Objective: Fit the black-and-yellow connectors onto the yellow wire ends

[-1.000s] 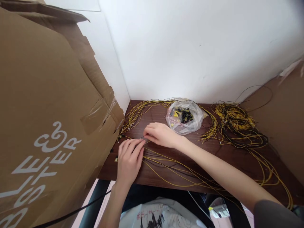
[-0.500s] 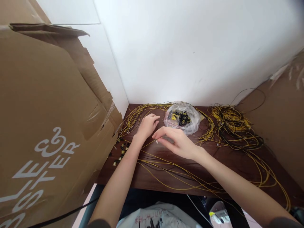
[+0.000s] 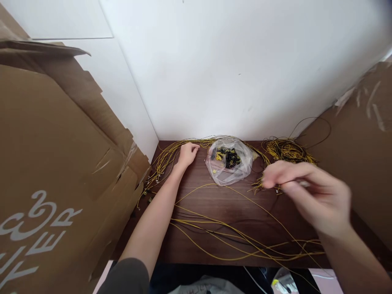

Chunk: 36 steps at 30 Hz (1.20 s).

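Note:
My right hand (image 3: 312, 192), blurred by motion, is raised at the right in a pinch around a thin dark wire with a small pale tip beside the fingers. My left hand (image 3: 188, 154) rests at the back left of the table, thumb and fingers pressed together; whatever lies between them is too small to make out. Close by is the bundle of yellow and black wires (image 3: 167, 157). A clear plastic bag (image 3: 235, 179) between the hands contains small black and yellow connectors (image 3: 231, 158). Behind my right hand lies a tangled wire pile (image 3: 286, 150), partly covered.
Loose yellow wires (image 3: 220, 222) stretch across the front of the brown table (image 3: 196, 196). A large cardboard box (image 3: 61, 134) walls off the left, and another cardboard panel (image 3: 361, 134) the right. The white wall (image 3: 214, 81) closes the back.
My right hand has moved right and up, away from the middle, and a yellow wire now lies curved there. My left hand has shifted slightly back, its fingers closing. The view has tilted.

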### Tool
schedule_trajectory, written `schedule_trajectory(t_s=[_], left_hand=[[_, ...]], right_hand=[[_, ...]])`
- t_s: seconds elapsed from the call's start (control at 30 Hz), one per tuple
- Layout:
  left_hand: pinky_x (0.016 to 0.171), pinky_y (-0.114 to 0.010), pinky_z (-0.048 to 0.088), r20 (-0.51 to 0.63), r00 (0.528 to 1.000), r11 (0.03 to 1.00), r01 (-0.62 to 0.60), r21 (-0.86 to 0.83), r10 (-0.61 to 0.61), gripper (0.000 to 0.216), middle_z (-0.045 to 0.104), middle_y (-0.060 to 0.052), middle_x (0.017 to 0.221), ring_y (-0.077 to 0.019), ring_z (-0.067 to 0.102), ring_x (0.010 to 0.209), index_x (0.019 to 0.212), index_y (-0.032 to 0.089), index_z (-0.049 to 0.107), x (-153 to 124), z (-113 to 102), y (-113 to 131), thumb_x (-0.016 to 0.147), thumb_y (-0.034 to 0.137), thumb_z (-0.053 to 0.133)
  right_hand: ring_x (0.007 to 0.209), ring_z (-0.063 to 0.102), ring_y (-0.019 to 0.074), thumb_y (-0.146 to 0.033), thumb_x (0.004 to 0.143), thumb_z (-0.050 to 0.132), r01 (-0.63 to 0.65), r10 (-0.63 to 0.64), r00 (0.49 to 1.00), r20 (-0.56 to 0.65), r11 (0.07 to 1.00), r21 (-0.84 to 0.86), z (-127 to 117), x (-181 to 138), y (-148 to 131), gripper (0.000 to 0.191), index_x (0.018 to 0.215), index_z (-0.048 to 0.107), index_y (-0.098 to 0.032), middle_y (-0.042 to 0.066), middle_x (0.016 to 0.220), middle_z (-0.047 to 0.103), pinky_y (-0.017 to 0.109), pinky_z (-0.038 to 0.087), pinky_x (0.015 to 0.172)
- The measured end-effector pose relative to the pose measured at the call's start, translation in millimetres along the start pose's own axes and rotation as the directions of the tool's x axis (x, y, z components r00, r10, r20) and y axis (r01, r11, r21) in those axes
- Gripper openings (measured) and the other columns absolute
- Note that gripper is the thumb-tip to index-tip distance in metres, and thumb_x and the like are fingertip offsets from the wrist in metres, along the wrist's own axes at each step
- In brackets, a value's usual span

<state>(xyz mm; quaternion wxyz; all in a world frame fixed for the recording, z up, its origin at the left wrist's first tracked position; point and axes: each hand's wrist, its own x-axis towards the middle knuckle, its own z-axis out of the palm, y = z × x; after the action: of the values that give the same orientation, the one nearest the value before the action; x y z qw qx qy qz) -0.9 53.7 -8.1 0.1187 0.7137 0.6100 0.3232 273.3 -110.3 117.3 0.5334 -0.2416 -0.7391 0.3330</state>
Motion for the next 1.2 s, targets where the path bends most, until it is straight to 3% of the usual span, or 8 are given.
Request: schedule_trajectory(t_s=[0.13,0.23,0.4,0.47,0.63,0.77,1.03,1.2], left_hand=[[0.074,-0.027,0.050,-0.046,0.998,0.998,-0.046,-0.053,0.044,0.020,0.071,-0.005,0.088,-0.0146,0.063,0.074,0.089,0.016,0.072,-5,3,-2,0.080,0.013,0.055],[0.072,-0.026,0.049,-0.084,0.993,0.992,-0.090,-0.085,0.083,0.019,0.070,-0.005,0.085,-0.0144,0.061,0.072,0.086,0.016,0.073,-7,5,-4,0.079,0.013,0.056],[0.074,-0.026,0.049,-0.093,0.988,0.988,-0.128,-0.088,0.120,0.019,0.069,-0.006,0.085,-0.0147,0.061,0.075,0.086,0.015,0.072,-7,7,-5,0.079,0.012,0.054],[0.076,-0.027,0.049,-0.093,0.986,0.986,-0.144,-0.082,0.136,0.020,0.068,-0.006,0.085,-0.0150,0.061,0.077,0.087,0.014,0.072,-7,6,-5,0.080,0.012,0.054],[0.076,-0.027,0.048,-0.096,0.984,0.985,-0.157,-0.074,0.149,0.021,0.067,-0.006,0.085,-0.0150,0.061,0.077,0.086,0.014,0.072,-8,4,-4,0.080,0.011,0.052],[0.075,-0.026,0.049,-0.094,0.990,0.989,-0.116,-0.089,0.108,0.022,0.066,-0.005,0.085,-0.0146,0.061,0.077,0.084,0.016,0.073,-6,6,-5,0.078,0.011,0.052],[0.073,-0.025,0.050,-0.077,0.993,0.989,-0.093,-0.115,0.084,0.021,0.066,-0.005,0.085,-0.0138,0.061,0.076,0.084,0.015,0.072,-4,2,-4,0.078,0.012,0.052],[0.072,-0.025,0.050,-0.089,0.988,0.982,-0.134,-0.130,0.123,0.022,0.067,-0.006,0.087,-0.0142,0.061,0.078,0.086,0.014,0.071,-7,0,-5,0.080,0.014,0.050]], right_hand=[[0.073,0.055,0.0203,-0.024,0.082,0.060,-0.003,0.016,0.896,-0.444,1.000,0.029,-27,11,-7,0.008,0.080,0.067,-0.028,0.003,0.069,0.053,0.041,0.048,0.076],[0.064,0.051,0.0149,-0.024,0.081,0.060,-0.049,0.152,0.811,-0.565,0.980,0.192,-38,25,0,0.012,0.071,0.067,-0.028,0.001,0.064,0.043,0.030,0.047,0.059],[0.061,0.053,0.0106,-0.024,0.078,0.063,-0.315,0.382,0.868,-0.318,0.918,0.242,-19,49,36,0.003,0.076,0.064,-0.021,-0.002,0.064,0.053,0.026,0.049,0.064],[0.059,0.055,0.0107,-0.029,0.076,0.065,-0.450,0.483,0.868,-0.118,0.864,0.226,0,60,54,0.011,0.077,0.061,-0.018,-0.001,0.063,0.056,0.026,0.050,0.060],[0.062,0.059,0.0112,-0.030,0.079,0.059,-0.655,0.625,0.744,0.236,0.752,0.075,60,82,92,0.014,0.077,0.056,-0.017,0.004,0.075,0.063,0.017,0.046,0.042],[0.048,0.054,0.0071,-0.019,0.076,0.059,-0.549,0.651,0.642,0.405,0.759,-0.349,104,81,113,0.003,0.075,0.060,-0.017,0.001,0.069,0.063,0.013,0.039,0.034],[0.052,0.058,0.0085,-0.021,0.082,0.055,-0.564,0.601,0.703,0.380,0.797,-0.216,148,59,131,0.010,0.083,0.062,-0.015,0.002,0.070,0.066,0.014,0.038,0.039],[0.045,0.052,0.0058,-0.017,0.086,0.051,-0.413,0.456,0.820,0.346,0.890,-0.192,145,59,111,0.010,0.082,0.060,-0.013,0.001,0.069,0.067,0.017,0.039,0.049]])
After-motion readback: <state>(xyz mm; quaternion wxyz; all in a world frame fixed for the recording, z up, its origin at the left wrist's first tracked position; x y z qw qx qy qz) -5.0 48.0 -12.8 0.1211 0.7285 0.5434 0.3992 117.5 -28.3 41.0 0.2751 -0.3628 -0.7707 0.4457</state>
